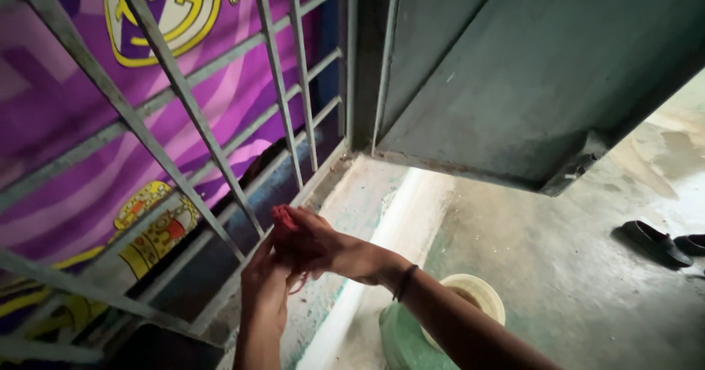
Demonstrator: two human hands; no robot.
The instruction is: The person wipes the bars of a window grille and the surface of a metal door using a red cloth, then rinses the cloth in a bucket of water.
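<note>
At the lower centre, the left hand [264, 285] and right hand [312, 241] are pressed together around a red cloth [283, 219], beside the grey window grille [220, 157]

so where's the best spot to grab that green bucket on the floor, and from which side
Judging from this view, the upper rim of the green bucket is the best hold, coming straight down from above. It stands upright on the concrete floor with its mouth open upward, beside the right forearm. Both hands are busy: the right hand and left hand press a reddish cloth together by the metal grille.
</note>
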